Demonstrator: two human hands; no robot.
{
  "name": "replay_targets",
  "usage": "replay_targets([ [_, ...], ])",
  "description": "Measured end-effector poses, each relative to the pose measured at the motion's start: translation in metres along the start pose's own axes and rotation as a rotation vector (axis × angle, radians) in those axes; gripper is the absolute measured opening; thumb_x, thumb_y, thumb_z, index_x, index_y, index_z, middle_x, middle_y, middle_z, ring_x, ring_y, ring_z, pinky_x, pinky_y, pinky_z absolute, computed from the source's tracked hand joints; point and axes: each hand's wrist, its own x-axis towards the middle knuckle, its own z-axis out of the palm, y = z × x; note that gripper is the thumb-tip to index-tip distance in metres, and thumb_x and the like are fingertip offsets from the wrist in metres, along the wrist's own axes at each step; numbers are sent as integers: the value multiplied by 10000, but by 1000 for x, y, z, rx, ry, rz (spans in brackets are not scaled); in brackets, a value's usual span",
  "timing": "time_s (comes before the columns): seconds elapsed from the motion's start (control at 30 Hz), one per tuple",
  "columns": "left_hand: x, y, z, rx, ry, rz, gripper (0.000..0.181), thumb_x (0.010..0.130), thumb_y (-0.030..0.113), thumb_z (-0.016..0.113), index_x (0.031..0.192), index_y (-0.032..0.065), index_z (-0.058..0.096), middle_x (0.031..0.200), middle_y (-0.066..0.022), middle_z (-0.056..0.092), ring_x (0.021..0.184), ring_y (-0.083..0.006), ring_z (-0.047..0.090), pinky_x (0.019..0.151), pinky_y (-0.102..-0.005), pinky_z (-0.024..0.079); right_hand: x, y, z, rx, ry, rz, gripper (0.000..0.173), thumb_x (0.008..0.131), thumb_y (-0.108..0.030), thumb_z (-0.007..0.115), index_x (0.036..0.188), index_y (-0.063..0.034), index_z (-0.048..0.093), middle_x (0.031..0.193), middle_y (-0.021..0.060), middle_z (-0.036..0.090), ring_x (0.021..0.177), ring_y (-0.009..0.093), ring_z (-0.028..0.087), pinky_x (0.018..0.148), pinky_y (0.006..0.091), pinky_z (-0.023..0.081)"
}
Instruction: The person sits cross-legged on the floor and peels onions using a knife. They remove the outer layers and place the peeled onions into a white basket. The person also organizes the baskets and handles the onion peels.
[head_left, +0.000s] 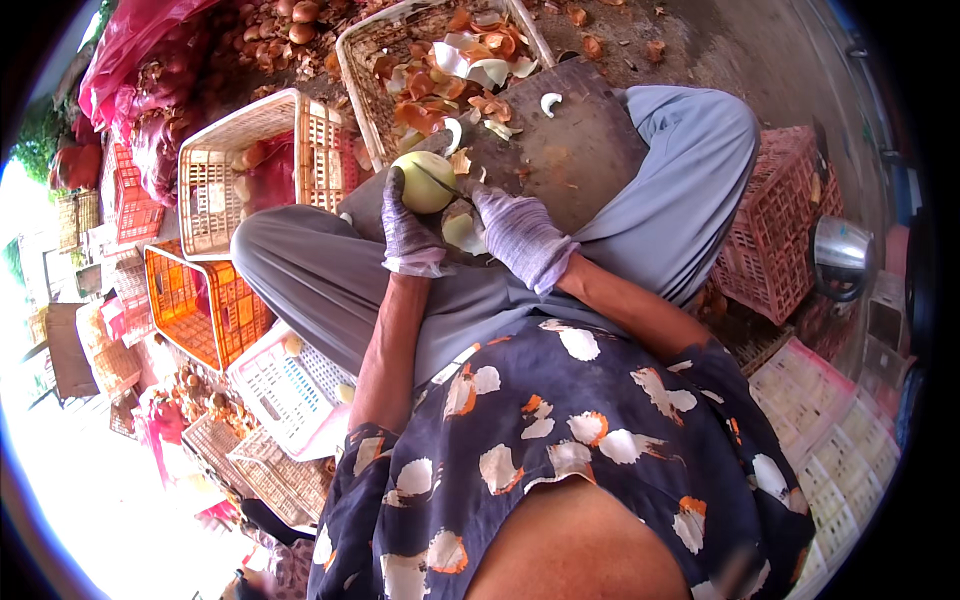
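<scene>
My left hand (406, 223), in a knitted glove, grips a pale, peeled onion (429, 184) from its left side. In my gloved right hand (517, 225) is a knife (442, 184), its dark blade lying across the face of the onion. Whether the blade cuts into the flesh cannot be told. Both hands are above a worn, dark board (577, 135) that spans my lap. Below the onion, between my hands, lies a loose piece of pale onion layer (463, 234). More onion scraps (453, 136) and a curved white sliver (550, 104) rest on the board.
Beyond the board, a dirty crate (358, 97) holds onion skins (480, 60). To my left stand a cream crate (195, 157), an orange crate (180, 300) and a white crate (262, 375). On the right are a red crate (772, 225) and a metal jug (844, 247). Whole onions (301, 33) lie at the back.
</scene>
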Motion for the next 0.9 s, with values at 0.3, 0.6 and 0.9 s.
replay_targets([
  [0.3, -10, 9, 15, -266, -29, -63, 592, 850, 517, 676, 1215, 64, 566, 1149, -124, 629, 1074, -297, 605, 971, -449, 498, 39, -8, 18, -284, -16, -63, 179, 846, -111, 573, 1006, -30, 570, 795, 136, 661, 686, 281, 690, 543, 399, 544],
  [0.6, -35, 20, 50, -112, 67, 70, 668, 803, 650, 622, 1222, 133, 565, 1158, -91, 618, 1026, -297, 608, 803, -460, 536, 64, 49, 0, -282, 38, -250, 189, 907, -120, 507, 1074, -31, 521, 756, 177, 628, 627, 317, 659, 510, 428, 514],
  [0.9, -71, 45, 50, -279, -92, -42, 719, 812, 675, 598, 1221, 86, 551, 1108, -131, 603, 966, -351, 566, 695, -406, 500, 58, 83, -20, -56, -7, 71, 194, 924, -173, 555, 1008, 1, 575, 873, 211, 679, 793, 393, 665, 691, 465, 525],
])
